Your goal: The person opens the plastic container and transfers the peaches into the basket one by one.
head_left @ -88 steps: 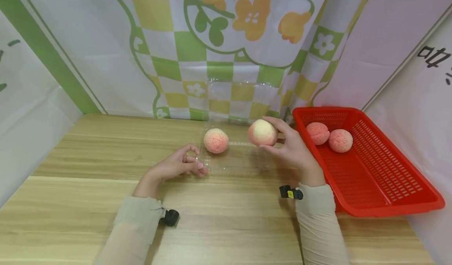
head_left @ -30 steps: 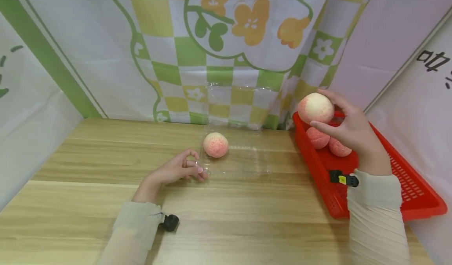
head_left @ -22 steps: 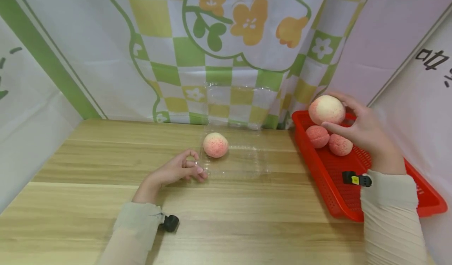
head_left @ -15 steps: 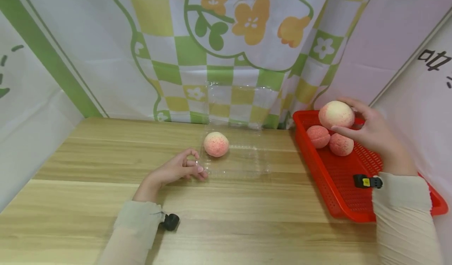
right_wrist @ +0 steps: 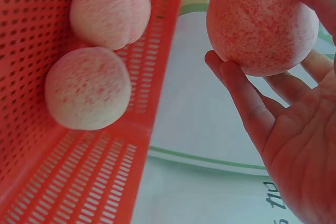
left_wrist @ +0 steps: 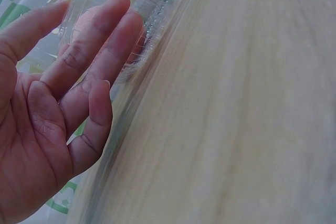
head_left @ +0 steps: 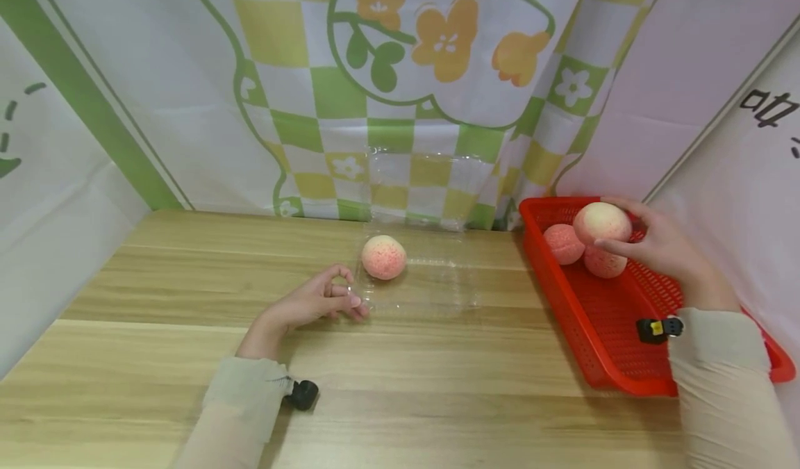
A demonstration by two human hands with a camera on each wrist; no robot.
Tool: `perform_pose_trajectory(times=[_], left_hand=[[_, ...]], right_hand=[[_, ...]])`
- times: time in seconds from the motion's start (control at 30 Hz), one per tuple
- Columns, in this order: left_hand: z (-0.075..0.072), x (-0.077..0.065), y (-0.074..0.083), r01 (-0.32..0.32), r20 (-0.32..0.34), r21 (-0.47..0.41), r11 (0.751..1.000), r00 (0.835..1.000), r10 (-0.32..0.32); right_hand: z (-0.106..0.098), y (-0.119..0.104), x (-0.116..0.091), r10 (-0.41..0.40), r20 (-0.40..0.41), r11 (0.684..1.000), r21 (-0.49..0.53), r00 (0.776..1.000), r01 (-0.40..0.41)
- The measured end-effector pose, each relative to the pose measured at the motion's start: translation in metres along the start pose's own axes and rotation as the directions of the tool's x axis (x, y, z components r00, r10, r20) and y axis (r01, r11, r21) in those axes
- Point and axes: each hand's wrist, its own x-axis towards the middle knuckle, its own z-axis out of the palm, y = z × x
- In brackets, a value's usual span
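Note:
In the head view my right hand (head_left: 662, 247) grips a pink and cream peach (head_left: 602, 223) between thumb and fingers, over the far end of a red plastic basket (head_left: 594, 347). Two other peaches lie inside: a pinker one (head_left: 564, 244) and a paler one (head_left: 606, 263), partly covered by the held one. The right wrist view shows the held peach (right_wrist: 262, 22) apart from both. My left hand (head_left: 306, 302) touches the left edge of a clear plastic clamshell box (head_left: 431, 292), fingers fairly straight. One peach (head_left: 384, 257) sits in the box's left part.
The box's clear lid (head_left: 431, 177) stands raised against the checked curtain (head_left: 290, 31) behind. Everything rests on a wooden tabletop (head_left: 400, 392). White cloth walls enclose both sides, the right one (head_left: 737, 233) close to the basket.
My right hand has carried the peach from above the box rightward to the basket, then lowered it near the other peaches. My left hand has stayed at the box's edge.

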Motion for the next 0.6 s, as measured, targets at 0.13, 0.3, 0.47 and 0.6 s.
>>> perform_pose_trajectory(times=[0.13, 0.3, 0.47, 0.6], left_hand=[[0.000, -0.001, 0.000, -0.001, -0.003, 0.004, 1.000, 1.000, 0.001], [0.000, -0.002, 0.000, 0.001, -0.007, 0.008, 1.000, 1.000, -0.001], [0.000, -0.001, 0.000, 0.008, -0.011, 0.016, 1.000, 1.000, -0.008], [0.000, -0.001, 0.000, 0.012, -0.011, 0.019, 1.000, 1.000, -0.012]], right_hand=[[0.000, 0.006, 0.002, 0.013, 0.070, 0.999, -0.039, 0.997, -0.011], [0.005, 0.016, 0.004, 0.040, 0.157, 0.999, -0.031, 0.987, -0.036], [0.014, 0.029, 0.005, 0.002, 0.166, 1.000, -0.020, 0.986, 0.002], [0.021, 0.037, 0.005, -0.004, 0.195, 0.999, -0.031, 0.981, 0.010]])
